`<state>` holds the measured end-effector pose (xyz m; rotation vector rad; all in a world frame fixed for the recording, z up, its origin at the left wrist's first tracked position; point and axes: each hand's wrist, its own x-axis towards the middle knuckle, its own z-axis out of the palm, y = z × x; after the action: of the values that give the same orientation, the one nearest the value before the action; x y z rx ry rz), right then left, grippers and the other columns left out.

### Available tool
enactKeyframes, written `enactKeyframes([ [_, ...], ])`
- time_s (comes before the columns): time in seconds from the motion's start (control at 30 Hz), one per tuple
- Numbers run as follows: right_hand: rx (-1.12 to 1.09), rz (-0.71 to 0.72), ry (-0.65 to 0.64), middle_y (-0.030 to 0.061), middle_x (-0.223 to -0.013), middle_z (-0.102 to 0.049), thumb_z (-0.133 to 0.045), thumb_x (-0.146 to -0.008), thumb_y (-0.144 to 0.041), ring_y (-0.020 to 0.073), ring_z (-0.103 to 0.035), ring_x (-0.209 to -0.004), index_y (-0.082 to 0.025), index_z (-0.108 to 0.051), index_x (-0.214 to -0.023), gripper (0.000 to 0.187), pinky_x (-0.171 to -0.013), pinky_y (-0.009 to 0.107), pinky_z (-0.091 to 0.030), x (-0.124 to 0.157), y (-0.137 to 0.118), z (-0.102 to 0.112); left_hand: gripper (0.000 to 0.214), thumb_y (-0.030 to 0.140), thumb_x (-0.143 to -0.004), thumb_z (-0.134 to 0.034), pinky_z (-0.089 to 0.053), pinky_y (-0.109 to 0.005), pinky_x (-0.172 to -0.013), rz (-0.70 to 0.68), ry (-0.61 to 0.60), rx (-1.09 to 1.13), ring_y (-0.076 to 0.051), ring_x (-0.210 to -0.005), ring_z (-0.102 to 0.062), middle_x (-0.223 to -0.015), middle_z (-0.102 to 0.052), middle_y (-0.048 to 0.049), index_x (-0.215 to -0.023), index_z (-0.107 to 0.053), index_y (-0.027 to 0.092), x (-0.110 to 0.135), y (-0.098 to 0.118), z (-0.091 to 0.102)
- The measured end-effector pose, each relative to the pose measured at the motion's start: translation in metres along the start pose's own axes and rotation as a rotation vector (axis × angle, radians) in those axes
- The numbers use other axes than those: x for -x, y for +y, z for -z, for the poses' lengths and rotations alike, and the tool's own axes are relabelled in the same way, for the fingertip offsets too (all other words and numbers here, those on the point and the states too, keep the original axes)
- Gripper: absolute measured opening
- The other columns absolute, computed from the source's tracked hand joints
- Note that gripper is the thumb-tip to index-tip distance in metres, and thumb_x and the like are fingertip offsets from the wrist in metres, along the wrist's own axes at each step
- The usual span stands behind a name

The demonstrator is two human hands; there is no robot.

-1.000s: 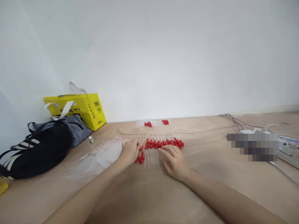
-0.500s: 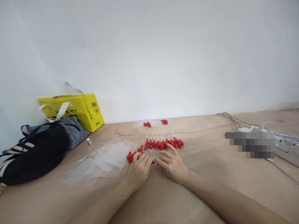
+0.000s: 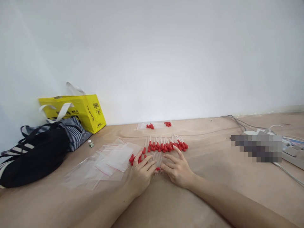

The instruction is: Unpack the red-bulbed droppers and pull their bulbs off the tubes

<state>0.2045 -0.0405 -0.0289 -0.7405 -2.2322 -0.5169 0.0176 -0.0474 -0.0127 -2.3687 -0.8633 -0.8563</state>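
Between my hands a row of clear glass tubes (image 3: 156, 156) lies side by side on the table. One red rubber bulb (image 3: 157, 169) shows low between my fingertips. My left hand (image 3: 142, 173) is bent inward, its fingers closed at the bulb's left side. My right hand (image 3: 178, 170) is closed at the right side of the same spot, where a thin tube seems to be held; its index finger is raised. Loose red bulbs (image 3: 132, 159) lie by my left fingers, partly hidden. Beyond the tubes is a row of droppers (image 3: 167, 147), red bulbs toward me.
Clear zip bags (image 3: 114, 160) overlap at left. Another bag (image 3: 158, 125) with red-bulbed droppers lies by the wall. A small bottle (image 3: 90, 143), a black bag (image 3: 35, 155), a striped bag (image 3: 78, 133) and a yellow bag (image 3: 95, 110) stand left. A power strip (image 3: 293, 155) and cables are right.
My hands have shifted slightly toward me and a little apart, along with the red bulb between them. More of the glass tubes now shows. The droppers behind have stayed put.
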Motion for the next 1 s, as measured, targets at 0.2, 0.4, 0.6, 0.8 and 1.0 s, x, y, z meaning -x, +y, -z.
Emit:
enactKeyframes([
  [0.2, -0.083, -0.02, 0.022, -0.0013, -0.064, -0.064, -0.044, -0.081, -0.014, 0.0174, -0.055, -0.094, -0.024, -0.058, -0.083, 0.017, -0.099, 0.051, -0.016, 0.006, -0.001, 0.005, 0.02, 0.019, -0.083, -0.043, -0.022, -0.04, -0.092, -0.037, -0.064, -0.062, -0.015, -0.093, -0.056, -0.086, -0.067, 0.0029, -0.078, -0.062, 0.025, 0.003, 0.001, 0.003],
  [0.4, -0.056, -0.008, 0.032, -0.0014, -0.058, -0.062, -0.044, -0.082, -0.019, 0.017, -0.055, -0.084, -0.022, -0.058, -0.075, 0.016, -0.091, 0.048, -0.022, -0.001, -0.004, 0.011, 0.024, 0.014, -0.081, -0.041, -0.021, -0.04, -0.093, -0.068, -0.018, -0.045, -0.015, -0.096, -0.053, -0.088, -0.066, 0.0035, -0.073, -0.061, 0.024, 0.005, 0.002, 0.0],
  [0.6, -0.017, -0.099, -0.032, 0.0014, -0.054, -0.058, -0.04, -0.084, -0.022, 0.0143, -0.049, -0.064, -0.02, -0.059, -0.071, 0.023, -0.064, 0.03, -0.033, 0.007, 0.007, 0.01, 0.027, 0.008, -0.08, -0.036, -0.026, -0.04, -0.086, 0.037, -0.016, -0.025, -0.016, -0.088, -0.054, -0.081, -0.065, 0.0013, -0.075, -0.059, 0.022, 0.008, -0.004, 0.009],
  [0.8, -0.049, -0.375, -0.159, 0.0031, -0.075, -0.055, -0.035, -0.086, -0.02, 0.0117, -0.05, -0.059, -0.022, -0.058, -0.094, 0.025, -0.047, 0.021, -0.033, 0.011, 0.013, -0.001, 0.026, 0.025, -0.084, -0.035, -0.043, -0.027, -0.063, 0.411, -0.06, 0.101, -0.014, -0.069, -0.052, -0.075, -0.053, -0.0038, -0.083, -0.06, 0.019, 0.007, -0.033, 0.023],
  [1.0, -0.184, -0.428, -0.174, 0.0058, -0.083, -0.05, -0.032, -0.077, -0.004, 0.0136, -0.052, -0.07, -0.017, -0.051, -0.101, 0.033, -0.057, 0.022, -0.043, 0.011, 0.009, -0.012, 0.023, 0.021, -0.075, -0.04, -0.045, -0.026, -0.061, 0.722, -0.197, 0.241, -0.014, -0.067, -0.055, -0.077, -0.054, -0.0028, -0.093, -0.054, 0.017, 0.009, -0.054, 0.028],
])
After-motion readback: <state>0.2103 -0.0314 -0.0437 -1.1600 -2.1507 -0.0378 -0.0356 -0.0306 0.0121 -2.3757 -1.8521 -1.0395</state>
